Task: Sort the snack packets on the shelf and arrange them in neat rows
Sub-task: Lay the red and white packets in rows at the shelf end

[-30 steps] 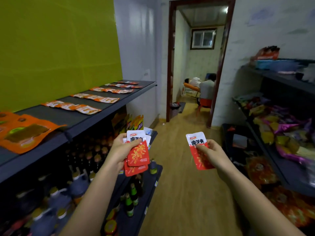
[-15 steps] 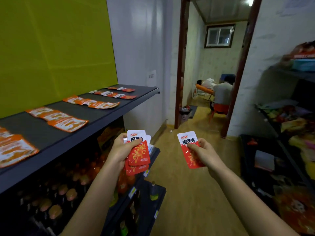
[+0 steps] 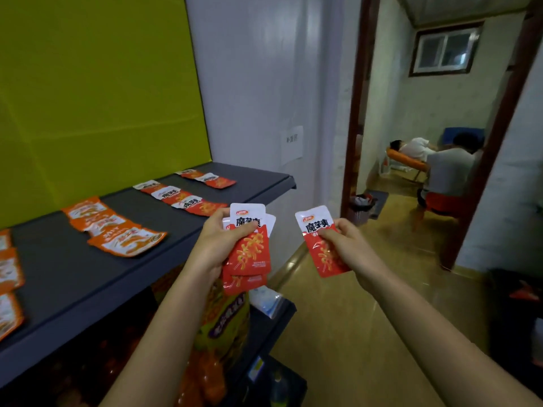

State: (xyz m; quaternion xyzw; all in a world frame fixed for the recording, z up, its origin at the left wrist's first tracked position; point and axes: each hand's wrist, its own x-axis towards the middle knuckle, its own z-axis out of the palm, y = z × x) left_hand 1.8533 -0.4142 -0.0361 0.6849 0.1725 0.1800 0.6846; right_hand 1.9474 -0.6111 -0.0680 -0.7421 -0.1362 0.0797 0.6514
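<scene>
My left hand (image 3: pixel 214 245) grips a small stack of red-and-white snack packets (image 3: pixel 249 254), held upright beside the front edge of the dark grey top shelf (image 3: pixel 67 274). A single red-and-white packet (image 3: pixel 318 239) is pinched in my right hand (image 3: pixel 349 251), out over the aisle. On the shelf lie short rows of packets: a red row at the far end (image 3: pixel 210 179), another red row (image 3: pixel 182 198) nearer, an orange-and-white row (image 3: pixel 114 230) in the middle, and more orange packets (image 3: pixel 7 286) at the left edge.
Under the top shelf stand lower shelves with a bright snack bag (image 3: pixel 226 318) and bottles. A green wall backs the shelf. Ahead, a doorway (image 3: pixel 355 113) opens onto a room with people seated. A dark rack (image 3: pixel 517 312) lines the right side of the wooden-floored aisle.
The view has moved forward and up along the shelf, so the far rows of packets look closer. Both hands keep their packets and sit higher and nearer the shelf edge.
</scene>
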